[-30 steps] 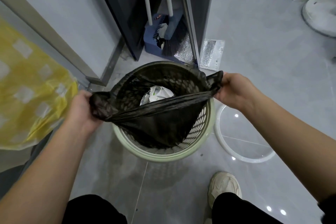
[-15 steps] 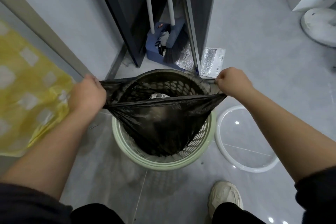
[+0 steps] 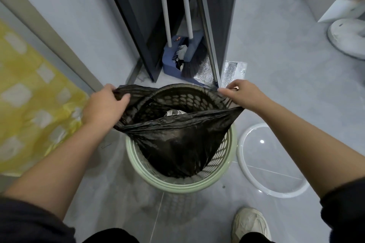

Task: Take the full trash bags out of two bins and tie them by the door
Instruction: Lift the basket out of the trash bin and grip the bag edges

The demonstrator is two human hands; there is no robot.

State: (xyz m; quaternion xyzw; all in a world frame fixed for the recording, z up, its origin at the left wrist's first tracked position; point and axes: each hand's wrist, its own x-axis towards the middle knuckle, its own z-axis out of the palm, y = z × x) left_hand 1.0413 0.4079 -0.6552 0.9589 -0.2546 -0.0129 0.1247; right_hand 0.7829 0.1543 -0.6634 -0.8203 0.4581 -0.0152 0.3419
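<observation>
A pale green perforated bin stands on the grey floor in front of me. A black trash bag sits inside it, its mouth pulled up above the rim. White crumpled paper shows through the opening. My left hand grips the bag's left edge. My right hand pinches the bag's right edge near the far rim. The near side of the bag is stretched taut between both hands.
A white ring lies on the floor right of the bin. A blue dustpan and broom stand behind it by a dark panel. Yellow checked fabric is at the left; a white fan base at far right. My shoe is near.
Both hands have shifted farther from me along the bag's rim, from the bin's sides toward its far edge. The bag's mouth is pulled narrower, showing less of the paper inside.
</observation>
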